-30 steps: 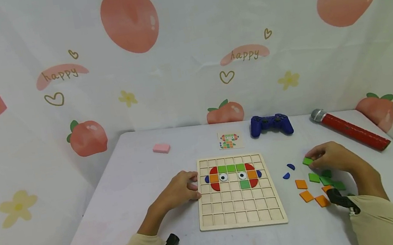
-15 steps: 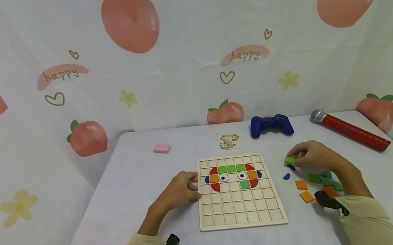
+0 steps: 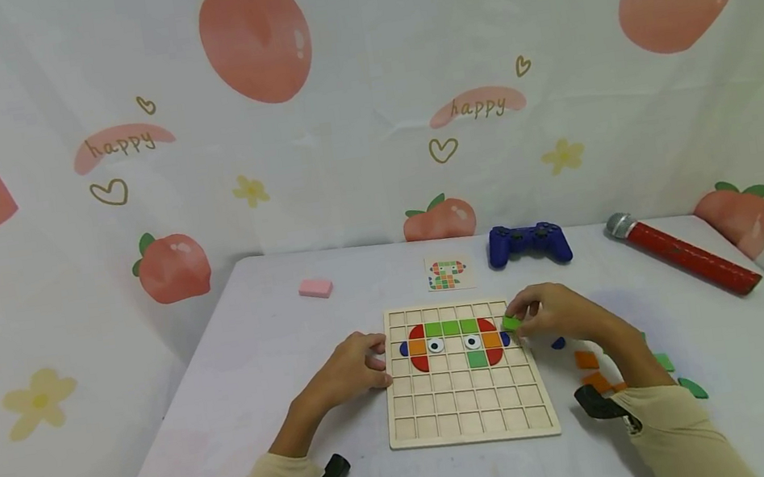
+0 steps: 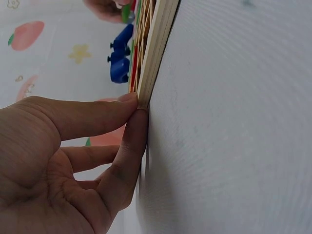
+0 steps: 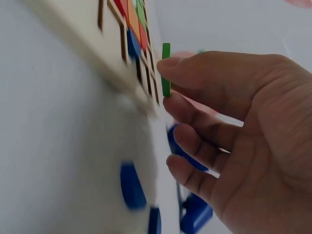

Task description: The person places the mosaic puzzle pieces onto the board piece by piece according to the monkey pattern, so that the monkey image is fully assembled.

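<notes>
In the head view, my right hand (image 3: pixel 559 313) pinches a green square tile (image 3: pixel 511 323) above the right edge of a wooden grid board (image 3: pixel 470 426). The right wrist view has that tile (image 5: pixel 166 73) edge-on between thumb and fingertips. My left hand (image 3: pixel 349 372) holds the board's left edge; in the left wrist view its thumb and a fingertip meet at the board edge (image 4: pixel 158 53). Red, green, orange and blue pieces and two eye tiles (image 3: pixel 435 345) form a face in the grid.
Right of the board lie orange tiles (image 3: pixel 586 360), a blue half-round piece (image 3: pixel 558 343) and a green leaf-shaped piece (image 3: pixel 693 388), partly behind the right arm. Farther back are a pattern card (image 3: pixel 450 273), a pink block (image 3: pixel 316 288), a blue game controller (image 3: pixel 529 244) and a red microphone (image 3: pixel 685 253).
My right hand has carried the green tile leftward from the loose pieces to the board's right edge. The left hand and board have stayed in place.
</notes>
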Motion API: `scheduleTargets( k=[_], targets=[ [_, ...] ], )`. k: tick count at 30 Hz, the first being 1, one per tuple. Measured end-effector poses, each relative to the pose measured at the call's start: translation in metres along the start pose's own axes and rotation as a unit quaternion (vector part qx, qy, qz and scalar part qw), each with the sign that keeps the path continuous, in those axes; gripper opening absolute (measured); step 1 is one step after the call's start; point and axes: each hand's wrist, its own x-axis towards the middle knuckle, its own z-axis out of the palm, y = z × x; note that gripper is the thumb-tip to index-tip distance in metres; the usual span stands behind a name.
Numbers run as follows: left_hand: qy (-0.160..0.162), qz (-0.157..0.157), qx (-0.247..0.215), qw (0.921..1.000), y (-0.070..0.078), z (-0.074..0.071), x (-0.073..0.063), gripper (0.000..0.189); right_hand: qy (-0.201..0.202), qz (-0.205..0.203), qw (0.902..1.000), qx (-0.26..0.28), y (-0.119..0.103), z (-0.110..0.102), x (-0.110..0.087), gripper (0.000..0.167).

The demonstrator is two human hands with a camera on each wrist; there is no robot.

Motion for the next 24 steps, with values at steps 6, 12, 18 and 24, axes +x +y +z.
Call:
scheduleTargets(
  k=[6,12,18,24],
  targets=[
    [0.003,0.002,0.002,1.0000,-0.001,0.001,0.000,0.068,0.000,-0.047,0.9988,0.011,-0.019,0.015,0.006,0.029],
    [0.004,0.006,0.002,1.0000,-0.002,0.001,0.000,0.069,-0.003,-0.076,0.9971,0.006,-0.034,0.030,0.011,0.033],
    [0.004,0.008,-0.001,1.0000,-0.002,0.001,0.001,0.069,-0.010,-0.104,0.9944,-0.015,-0.047,0.044,0.014,0.026],
    [0.001,0.008,-0.004,1.0000,-0.002,0.000,0.001,0.068,-0.009,-0.125,0.9918,-0.025,-0.061,0.058,0.014,0.023]
  ],
)
